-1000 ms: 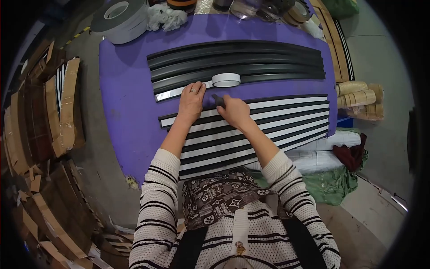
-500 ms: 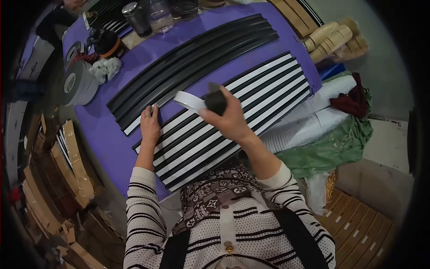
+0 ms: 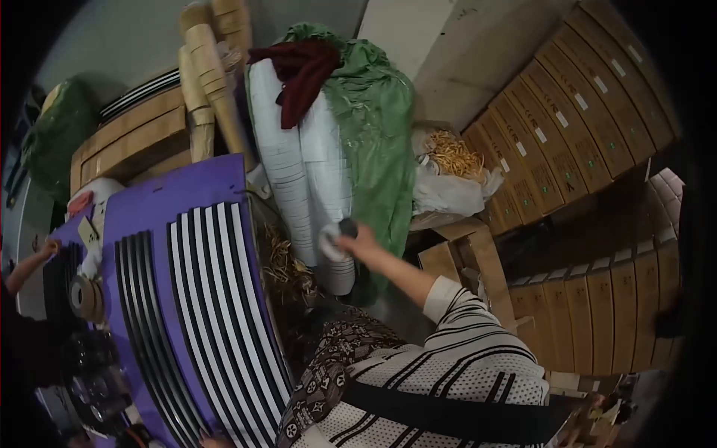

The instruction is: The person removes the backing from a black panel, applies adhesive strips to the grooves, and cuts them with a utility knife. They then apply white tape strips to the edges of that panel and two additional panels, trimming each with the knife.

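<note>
My right hand (image 3: pixel 362 243) is closed on a white tape roll (image 3: pixel 327 243) with a dark piece against it, held over the lower end of long white wrapped rolls (image 3: pixel 323 179). At the bottom edge, a small part of my left hand (image 3: pixel 215 442) shows near the strips; its fingers are mostly cut off. Black-and-white strips (image 3: pixel 224 299) lie side by side on the purple table (image 3: pixel 175 183). Plain black strips (image 3: pixel 146 306) lie left of them.
Stacked cartons (image 3: pixel 556 123) stand on the right, beside a bag of tan bands (image 3: pixel 455 157). A green sheet (image 3: pixel 373 142) and dark red cloth (image 3: pixel 308 78) cover part of the white rolls. Another person's hand (image 3: pixel 46 250) is at the far left, near grey tape rolls (image 3: pixel 86 297).
The view has swung to the right. My right hand has moved away from the strips with the tape roll. My left hand is now almost out of the picture.
</note>
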The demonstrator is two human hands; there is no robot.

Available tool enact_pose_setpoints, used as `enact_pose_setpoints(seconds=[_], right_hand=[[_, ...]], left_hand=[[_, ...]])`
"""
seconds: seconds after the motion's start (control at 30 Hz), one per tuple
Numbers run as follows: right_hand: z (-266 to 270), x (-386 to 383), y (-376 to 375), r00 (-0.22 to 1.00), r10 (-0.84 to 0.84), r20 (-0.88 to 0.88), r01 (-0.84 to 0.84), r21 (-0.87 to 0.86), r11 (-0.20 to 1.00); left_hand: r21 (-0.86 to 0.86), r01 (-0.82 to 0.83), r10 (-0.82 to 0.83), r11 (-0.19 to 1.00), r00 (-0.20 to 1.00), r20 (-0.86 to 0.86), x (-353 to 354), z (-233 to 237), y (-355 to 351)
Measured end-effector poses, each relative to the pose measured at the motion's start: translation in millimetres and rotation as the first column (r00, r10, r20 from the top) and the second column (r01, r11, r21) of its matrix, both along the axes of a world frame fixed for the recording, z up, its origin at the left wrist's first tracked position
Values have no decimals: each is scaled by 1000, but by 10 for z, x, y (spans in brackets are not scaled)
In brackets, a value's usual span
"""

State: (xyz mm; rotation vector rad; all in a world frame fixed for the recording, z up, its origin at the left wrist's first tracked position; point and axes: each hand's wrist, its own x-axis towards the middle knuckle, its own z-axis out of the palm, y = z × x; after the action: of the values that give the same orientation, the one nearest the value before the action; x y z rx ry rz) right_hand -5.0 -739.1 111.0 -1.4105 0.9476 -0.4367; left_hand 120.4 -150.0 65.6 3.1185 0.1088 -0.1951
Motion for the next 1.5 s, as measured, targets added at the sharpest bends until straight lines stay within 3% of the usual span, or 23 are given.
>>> enact_pose_setpoints(seconds=[0.07,0.1,0.2,0.23,0.3,0.33,0.37,0.4,0.43,0.47,0.53,0.57,0.6,0.63,0.67,0.77,0.8,0.9,1.03,1.13,1.27,1.4,1.5], right_hand=[[-38,-271,-1080,969,-239,65,247,-266,932],[-117,-426,-1612,922,-354,158,385,-477,790],[85,-805,-2383,777,-600,-191,376,-624,685],[28,-738,-2378,778,-598,-193,375,-622,688],[-260,-481,-2163,831,-541,-131,333,-662,672],[-865,-355,-2128,900,-418,-126,307,-497,812],[-545,-26,-1499,948,-306,-90,276,-253,927],[-750,198,-1121,957,-163,-238,121,-181,976],[-1020,351,-740,953,94,-287,-162,-224,961],[-902,529,-251,904,259,-340,-377,-350,857],[-759,798,490,724,615,-312,-677,-490,549],[-689,921,735,586,731,-349,-803,-368,468],[-614,1036,898,431,818,-382,-900,-253,356],[-485,1117,1041,420,860,-290,-901,-244,358],[-355,1197,1136,425,880,-211,-897,-229,378],[-102,1577,1315,411,884,-223,-880,-352,320],[-211,1728,1358,504,860,-83,-748,-540,387],[-255,2325,1342,581,806,-109,-705,-563,432],[-209,3326,1192,547,718,-431,-801,-519,298],[-275,4114,1120,604,609,-514,-752,-620,223],[-499,4983,1017,593,559,-580,-770,-612,181],[-809,5365,926,513,594,-620,-701,-702,-126],[-1097,5486,784,480,697,-533,-622,-767,-158]], left_hand=[[98,-167,161,981,985,59,156,-149,-190],[129,-223,213,966,973,83,201,-131,-318],[-27,133,-125,991,973,196,163,135,-869],[-67,223,-202,972,951,235,170,175,-1001],[-198,338,-271,920,914,303,152,304,-1280],[-245,428,-322,870,869,375,148,283,-1299],[-253,566,-378,785,761,527,151,100,-1225],[-358,373,-230,856,895,383,137,21,-1230],[-450,352,-199,821,914,353,98,15,-1276],[-378,435,-269,817,868,418,46,8,-1297],[-594,283,-83,753,936,342,-142,312,-1586],[-587,178,-92,790,980,174,-167,289,-1488],[-504,302,-156,809,937,312,-226,219,-1437],[-535,270,-111,800,944,311,-297,222,-1437],[-559,146,-10,816,971,239,-368,319,-1496],[-629,117,93,769,953,290,-513,219,-1402],[-620,101,121,778,945,305,-569,200,-1381],[-645,-2,209,764,947,245,-711,169,-1292],[-631,-107,302,768,930,210,-770,90,-1106],[-585,-234,391,777,907,157,-644,156,-1012],[-571,-261,430,779,884,182,-168,144,-985],[-541,-225,320,810,943,88,627,255,-1036],[-544,-283,351,790,936,23,992,276,-933]])
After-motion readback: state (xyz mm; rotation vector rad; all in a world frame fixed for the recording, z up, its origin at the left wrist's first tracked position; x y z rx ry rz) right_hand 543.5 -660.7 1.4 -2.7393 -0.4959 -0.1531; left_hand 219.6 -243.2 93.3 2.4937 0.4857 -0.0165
